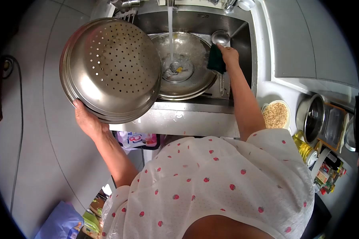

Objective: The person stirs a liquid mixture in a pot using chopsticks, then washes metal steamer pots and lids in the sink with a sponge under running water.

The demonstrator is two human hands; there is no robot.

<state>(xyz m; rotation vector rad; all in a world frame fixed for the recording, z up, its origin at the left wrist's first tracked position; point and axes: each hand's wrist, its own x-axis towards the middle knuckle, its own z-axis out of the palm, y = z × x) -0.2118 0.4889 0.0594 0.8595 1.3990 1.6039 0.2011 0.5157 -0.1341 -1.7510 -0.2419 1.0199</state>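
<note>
My left hand [89, 119] grips the rim of a large metal steamer pan [111, 75], tilted so that its perforated base faces me, at the left of the sink. In my right hand [229, 59] is a dark green scouring pad [216, 59], held over the right side of the sink [243, 51]. Water [170, 32] runs from the tap onto a round metal lid [201, 71] lying in the basin. A yellow scrap sits near the lid's middle. Close to my right hand, a metal ladle [220, 38] rests at the basin's right side.
On the right counter stand a bowl of grain-like bits [276, 114], a metal pot [311, 118], a bottle of yellow oil [305, 149] and a bin of packets [327, 171]. A purple package [135, 139] is below the sink's front edge. A blue bag [62, 221] lies at lower left.
</note>
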